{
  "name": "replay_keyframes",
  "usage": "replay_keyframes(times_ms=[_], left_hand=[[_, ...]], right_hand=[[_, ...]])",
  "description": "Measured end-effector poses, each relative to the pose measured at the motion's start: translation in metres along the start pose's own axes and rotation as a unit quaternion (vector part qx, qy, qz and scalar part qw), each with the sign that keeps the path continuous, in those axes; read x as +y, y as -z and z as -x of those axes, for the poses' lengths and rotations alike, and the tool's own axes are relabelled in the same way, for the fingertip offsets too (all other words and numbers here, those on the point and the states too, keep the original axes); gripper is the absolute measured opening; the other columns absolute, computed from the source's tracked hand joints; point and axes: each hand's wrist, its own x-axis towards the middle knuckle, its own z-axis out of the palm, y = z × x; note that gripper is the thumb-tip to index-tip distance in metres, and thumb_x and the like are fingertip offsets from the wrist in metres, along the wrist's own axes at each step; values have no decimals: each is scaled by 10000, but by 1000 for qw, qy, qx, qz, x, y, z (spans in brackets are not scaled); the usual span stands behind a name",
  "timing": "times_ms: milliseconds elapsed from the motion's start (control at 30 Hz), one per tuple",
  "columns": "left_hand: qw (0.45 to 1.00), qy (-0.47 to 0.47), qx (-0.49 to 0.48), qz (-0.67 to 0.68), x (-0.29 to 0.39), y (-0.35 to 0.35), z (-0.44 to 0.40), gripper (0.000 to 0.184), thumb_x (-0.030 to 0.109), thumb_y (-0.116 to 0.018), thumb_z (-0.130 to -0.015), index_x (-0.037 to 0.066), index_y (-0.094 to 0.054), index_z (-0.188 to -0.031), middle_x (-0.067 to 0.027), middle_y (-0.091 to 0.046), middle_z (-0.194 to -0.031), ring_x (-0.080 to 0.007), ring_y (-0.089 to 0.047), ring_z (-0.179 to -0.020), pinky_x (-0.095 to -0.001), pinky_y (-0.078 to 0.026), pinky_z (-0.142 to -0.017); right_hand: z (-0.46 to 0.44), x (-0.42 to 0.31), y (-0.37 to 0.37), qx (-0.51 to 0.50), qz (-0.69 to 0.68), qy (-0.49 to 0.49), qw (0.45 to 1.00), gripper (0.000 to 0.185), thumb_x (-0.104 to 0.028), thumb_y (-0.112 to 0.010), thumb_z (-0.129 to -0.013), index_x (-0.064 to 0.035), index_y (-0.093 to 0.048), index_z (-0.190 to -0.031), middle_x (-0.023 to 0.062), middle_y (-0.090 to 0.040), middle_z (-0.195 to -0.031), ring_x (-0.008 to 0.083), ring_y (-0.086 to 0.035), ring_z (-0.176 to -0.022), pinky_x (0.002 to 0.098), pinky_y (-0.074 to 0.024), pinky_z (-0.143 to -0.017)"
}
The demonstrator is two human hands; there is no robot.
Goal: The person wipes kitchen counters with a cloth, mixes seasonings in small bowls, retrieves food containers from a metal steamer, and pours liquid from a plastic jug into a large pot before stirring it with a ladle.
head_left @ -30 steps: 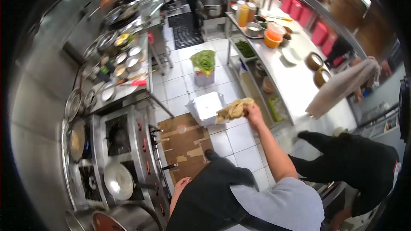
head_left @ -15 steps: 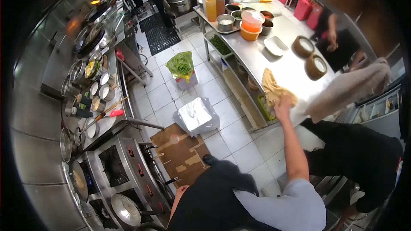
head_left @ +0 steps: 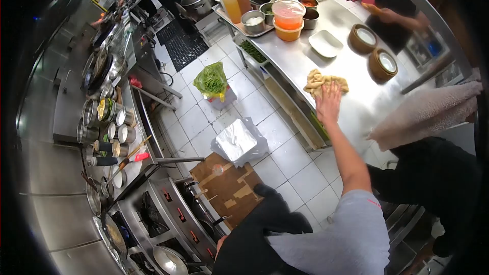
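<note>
My right hand [head_left: 328,103] reaches out over the steel table, its palm down on a bunched tan cloth [head_left: 313,82]. The fingers lie over the cloth and press it to the tabletop near the edge. Just beyond the cloth sits a white rectangular dish [head_left: 326,44]. Farther right stand two round brown containers with pale tops, a back one [head_left: 363,38] and a front one [head_left: 383,65]. Of my left hand [head_left: 220,246] only a sliver shows beside the stove, at the edge of my dark apron; its fingers are hidden.
Squeeze bottles [head_left: 232,7], metal tubs and an orange plastic tub [head_left: 288,14] crowd the table's far end. A foil-topped box [head_left: 236,140] and a bag of greens [head_left: 211,80] stand on the floor. Stove burners [head_left: 151,214] line the left. A co-worker [head_left: 433,188] is close on the right.
My right hand and the tan cloth have moved away from me along the tabletop; the cloth is more bunched. Across the table, another person's hands have come into fuller view. My view has shifted slightly.
</note>
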Motion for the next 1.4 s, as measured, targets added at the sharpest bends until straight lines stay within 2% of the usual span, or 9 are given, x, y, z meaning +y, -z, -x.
replay_keyframes(times_ms=[433, 567, 667, 733, 767, 867, 1067, 1333, 1400], left_hand=[[999, -26, 5, 42, -40, -6, -6, 376, 302, -583, -893, -5, -589, -1109, -73, -633, -993, -137, -587, -907, -278, -460, -782], [997, -51, 11, 51, -47, -8, -10, 376, 302, -579, -896, -4, -587, -1114, -69, -633, -997, -129, -585, -915, -266, -457, -789], [995, -70, 18, 70, -46, -13, -6, 376, 302, -576, -898, -2, -586, -1118, -66, -633, -1000, -123, -583, -922, -258, -455, -795], [985, -90, 19, 143, -45, -19, 8, 380, 303, -569, -902, 1, -579, -1133, -63, -631, -1012, -121, -576, -944, -251, -444, -815], [976, -103, 16, 191, -44, -23, 17, 385, 303, -563, -905, 5, -572, -1148, -60, -629, -1022, -121, -570, -965, -247, -434, -834], [947, -167, -12, 275, -29, -25, 43, 377, 286, -518, -930, 16, -548, -1191, -62, -607, -1092, -139, -543, -1052, -257, -409, -899], [931, -215, -10, 294, -20, -29, 157, 364, 283, -470, -952, 32, -548, -1204, -74, -577, -1172, -146, -492, -1134, -259, -372, -952], [886, -426, 60, 174, 13, -51, 299, 305, 178, -530, -910, 43, -567, -1181, -124, -470, -1319, -266, -390, -1265, -380, -289, -1052], [798, -565, -23, 209, 26, -60, 312, 294, 170, -529, -910, 38, -573, -1169, -133, -461, -1325, -277, -378, -1273, -394, -271, -1061]], right_hand=[[-10, 19, -4, -10, 9, 50, 999, 552, -384, -482, -876, -96, -403, -1339, 145, -167, -1484, 362, -114, -1366, 486, -154, -1098], [13, 20, 53, -141, 39, 53, 988, 575, -303, -601, -759, -4, -476, -1234, 237, -460, -1273, 411, -320, -1263, 510, -221, -1058], [48, 49, 47, -243, 10, -54, 969, 538, -312, -666, -691, 51, -540, -1068, 237, -589, -999, 371, -546, -1016, 408, -408, -929], [58, 124, -22, -203, 74, 61, 975, 610, -383, -719, -659, 55, -558, -1051, 221, -621, -961, 369, -601, -902, 438, -494, -771], [64, 161, -55, -104, 179, 233, 950, 649, -353, -641, -745, 87, -468, -1190, 223, -621, -971, 367, -605, -890, 432, -497, -772], [75, 102, 47, -313, 180, 132, 923, 638, -154, -483, -809, 133, -244, -1327, 263, -586, -1048, 357, -599, -939, 435, -487, -795], [52, 140, -8, -282, 214, 189, 916, 714, -139, -495, -828, 73, -110, -1390, 173, -641, -858, 307, -641, -777, 422, -503, -697], [41, 107, -15, -279, 213, 153, 924, 715, -141, -498, -836, 50, -102, -1399, 162, -644, -892, 304, -642, -805, 426, -503, -715], [39, 101, -16, -278, 213, 150, 925, 715, -142, -499, -838, 44, -100, -1402, 159, -645, -900, 303, -642, -812, 427, -503, -720]])
